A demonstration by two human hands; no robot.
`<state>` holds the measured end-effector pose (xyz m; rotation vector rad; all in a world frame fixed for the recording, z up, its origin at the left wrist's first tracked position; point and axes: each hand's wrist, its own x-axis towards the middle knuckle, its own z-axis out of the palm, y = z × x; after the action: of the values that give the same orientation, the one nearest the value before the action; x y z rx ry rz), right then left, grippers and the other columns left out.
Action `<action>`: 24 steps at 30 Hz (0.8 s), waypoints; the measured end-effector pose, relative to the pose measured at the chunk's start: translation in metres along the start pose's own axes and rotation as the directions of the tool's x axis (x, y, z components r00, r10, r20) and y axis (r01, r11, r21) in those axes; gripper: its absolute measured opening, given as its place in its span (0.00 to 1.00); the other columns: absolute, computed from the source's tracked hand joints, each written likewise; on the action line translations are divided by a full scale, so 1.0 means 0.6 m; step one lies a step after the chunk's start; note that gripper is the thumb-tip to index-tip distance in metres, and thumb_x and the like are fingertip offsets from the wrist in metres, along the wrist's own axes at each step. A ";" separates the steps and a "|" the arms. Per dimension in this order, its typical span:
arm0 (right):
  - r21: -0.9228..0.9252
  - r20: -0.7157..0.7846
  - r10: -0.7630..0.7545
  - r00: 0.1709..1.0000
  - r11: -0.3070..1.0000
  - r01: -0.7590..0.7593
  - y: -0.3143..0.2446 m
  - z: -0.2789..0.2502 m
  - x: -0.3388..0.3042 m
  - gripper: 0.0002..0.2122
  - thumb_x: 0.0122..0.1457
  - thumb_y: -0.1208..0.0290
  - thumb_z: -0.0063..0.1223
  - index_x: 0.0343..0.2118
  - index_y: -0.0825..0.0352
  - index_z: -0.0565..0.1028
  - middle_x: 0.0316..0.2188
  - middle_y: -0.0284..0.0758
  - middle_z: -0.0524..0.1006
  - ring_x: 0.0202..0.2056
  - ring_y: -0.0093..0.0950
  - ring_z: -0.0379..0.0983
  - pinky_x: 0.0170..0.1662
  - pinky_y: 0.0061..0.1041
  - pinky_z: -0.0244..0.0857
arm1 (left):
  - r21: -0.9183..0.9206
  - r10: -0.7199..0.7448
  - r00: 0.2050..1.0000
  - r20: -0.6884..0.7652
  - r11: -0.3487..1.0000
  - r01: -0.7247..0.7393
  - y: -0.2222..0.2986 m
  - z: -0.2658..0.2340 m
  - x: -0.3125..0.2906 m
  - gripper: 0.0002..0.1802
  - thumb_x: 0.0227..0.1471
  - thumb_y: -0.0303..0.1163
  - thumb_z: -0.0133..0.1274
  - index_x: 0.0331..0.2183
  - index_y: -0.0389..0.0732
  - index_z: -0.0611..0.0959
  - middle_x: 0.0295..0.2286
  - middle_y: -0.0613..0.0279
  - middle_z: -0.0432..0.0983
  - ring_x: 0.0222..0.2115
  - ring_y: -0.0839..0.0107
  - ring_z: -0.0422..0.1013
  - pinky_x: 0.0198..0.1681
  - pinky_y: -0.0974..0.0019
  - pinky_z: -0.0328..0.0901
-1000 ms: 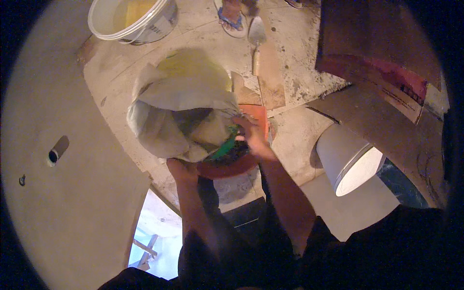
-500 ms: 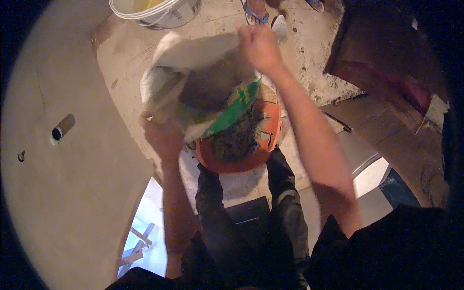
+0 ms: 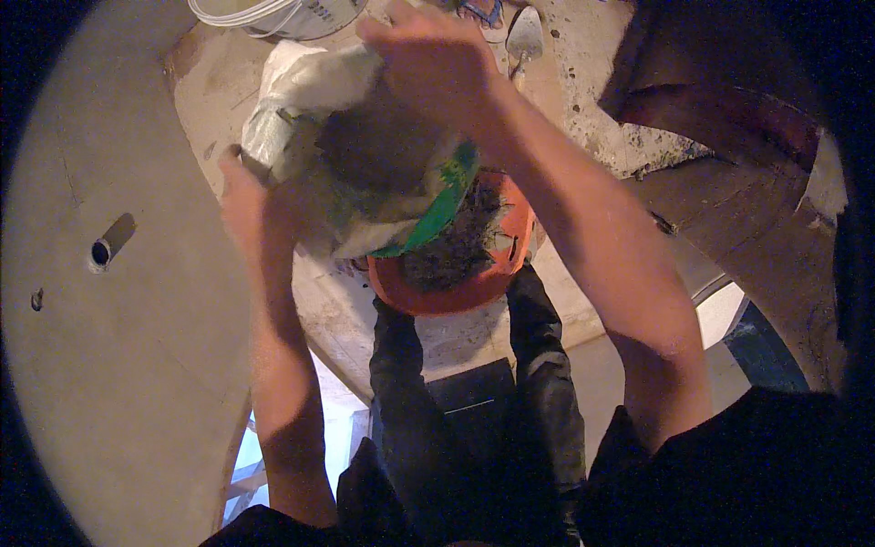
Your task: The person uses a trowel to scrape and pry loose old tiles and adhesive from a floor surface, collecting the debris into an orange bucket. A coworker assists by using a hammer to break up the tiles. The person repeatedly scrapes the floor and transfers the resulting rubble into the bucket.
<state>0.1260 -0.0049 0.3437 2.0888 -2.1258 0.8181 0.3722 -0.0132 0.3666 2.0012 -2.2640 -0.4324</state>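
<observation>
Between my arms hangs a white-and-green woven sack (image 3: 285, 87), its mouth gaping and the inside dark. My left hand (image 3: 260, 196) is closed on its left edge. At the far edge my right hand (image 3: 437, 59) grips it with bent fingers, a little blurred. Below the sack an orange bucket (image 3: 437, 301) sits just beyond my feet, partly covered by the sack's green side. Dark grey, crumbly material (image 3: 456, 255) lies in the bucket, and a grey smear coats its right inner wall.
A white bucket (image 3: 319, 18) stands at the far left. A trowel (image 3: 525, 36) lies on the floor beside another person's sandalled foot (image 3: 483, 14). Dark brown sheeting (image 3: 729, 100) fills the right side. A pipe stub (image 3: 100, 252) sticks out of the left wall.
Both hands have moved left, the right one also slightly farther away, pulling the sack's mouth up and leftward. More of the orange bucket's contents shows now.
</observation>
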 end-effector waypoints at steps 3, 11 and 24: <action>-0.069 -0.154 -0.100 0.983 0.993 0.091 0.035 0.017 0.030 0.09 0.49 0.74 0.58 0.31 0.73 0.75 0.27 0.47 0.77 0.30 0.47 0.77 0.34 0.41 0.71 | 0.011 -0.052 0.997 0.048 0.999 0.052 -0.006 -0.009 0.010 0.36 0.43 0.29 0.64 0.55 0.41 0.71 0.41 0.41 0.79 0.43 0.44 0.76 0.47 0.51 0.70; 0.476 0.167 0.188 0.968 0.844 -0.246 0.061 -0.061 -0.057 0.27 0.50 0.59 0.69 0.49 0.65 0.71 0.49 0.44 0.72 0.51 0.38 0.68 0.53 0.42 0.62 | -0.435 -0.092 0.969 -0.231 0.900 -0.018 -0.055 0.028 -0.063 0.32 0.55 0.34 0.60 0.57 0.36 0.66 0.51 0.42 0.70 0.52 0.50 0.68 0.53 0.54 0.66; 0.248 0.743 0.667 0.061 -0.190 -0.950 0.105 0.178 -0.984 0.17 0.62 0.62 0.58 0.47 0.69 0.73 0.38 0.40 0.80 0.37 0.25 0.77 0.45 0.28 0.71 | -0.098 -0.224 0.556 0.801 0.866 0.491 -0.283 0.408 -0.387 0.20 0.59 0.39 0.53 0.46 0.34 0.81 0.44 0.46 0.79 0.46 0.50 0.73 0.50 0.52 0.66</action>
<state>0.1517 0.4898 -0.0004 0.0779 -3.9540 1.7052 0.5056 0.2351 0.1144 2.3688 -1.8284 -1.9057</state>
